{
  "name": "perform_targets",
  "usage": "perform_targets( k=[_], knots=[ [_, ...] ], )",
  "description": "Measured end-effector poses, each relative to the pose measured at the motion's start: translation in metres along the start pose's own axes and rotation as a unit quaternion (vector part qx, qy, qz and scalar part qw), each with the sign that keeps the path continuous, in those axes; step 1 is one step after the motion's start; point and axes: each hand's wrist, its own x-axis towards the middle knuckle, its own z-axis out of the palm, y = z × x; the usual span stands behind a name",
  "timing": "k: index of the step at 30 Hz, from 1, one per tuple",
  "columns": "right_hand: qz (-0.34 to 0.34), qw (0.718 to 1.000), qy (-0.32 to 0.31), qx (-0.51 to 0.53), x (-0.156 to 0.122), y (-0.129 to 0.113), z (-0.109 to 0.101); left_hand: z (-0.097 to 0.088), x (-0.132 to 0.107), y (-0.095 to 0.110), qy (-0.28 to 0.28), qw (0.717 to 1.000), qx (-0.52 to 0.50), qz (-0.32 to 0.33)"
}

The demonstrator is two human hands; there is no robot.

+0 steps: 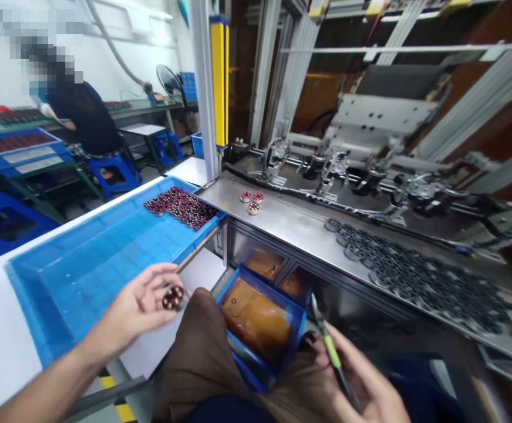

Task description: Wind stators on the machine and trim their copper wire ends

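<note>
My left hand (144,302) is closed around a small round motor stator (173,298) with copper windings, over the near edge of a blue tray (40,294). My right hand (353,370), low on the right, grips a pointed metal tool with green and black handles (332,351), which looks like pliers or snips. By those fingers is a dark round piece (309,339); whether they hold it I cannot tell. Packed rows of similar stators (181,207) fill the far corner of the tray. Three more stators (252,201) stand on the metal ledge (282,220).
Many black rings (414,276) lie heaped along the ledge's right side. Behind them are machine fixtures (335,167) and a yellow post (219,82). A blue bin (297,335) sits below, near my knees. A co-worker (84,111) sits at a far-left bench.
</note>
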Motion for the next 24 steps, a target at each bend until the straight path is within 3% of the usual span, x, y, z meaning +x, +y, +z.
perform_targets(
  k=[2,5,8,10,16,24],
  knots=[
    [-0.091,0.986,0.077,-0.116,0.052,-0.014,-0.012,-0.046,0.033,0.007,0.111,0.976,0.187,-0.005],
    [-0.142,0.938,0.156,-0.274,0.145,-0.037,-0.02,-0.099,0.102,0.005,0.207,0.943,0.262,-0.009],
    [-0.103,0.919,0.107,-0.366,0.222,-0.044,-0.012,-0.128,0.161,-0.017,0.266,0.912,0.311,-0.02],
    [-0.106,0.913,0.097,-0.381,0.253,-0.038,-0.003,-0.138,0.189,-0.038,0.287,0.9,0.328,-0.023],
    [-0.13,0.897,0.118,-0.405,0.272,-0.01,0.013,-0.151,0.236,-0.091,0.316,0.883,0.346,0.007],
    [-0.12,0.896,0.119,-0.41,0.276,-0.003,0.012,-0.156,0.258,-0.11,0.358,0.861,0.356,0.06]
  ],
)
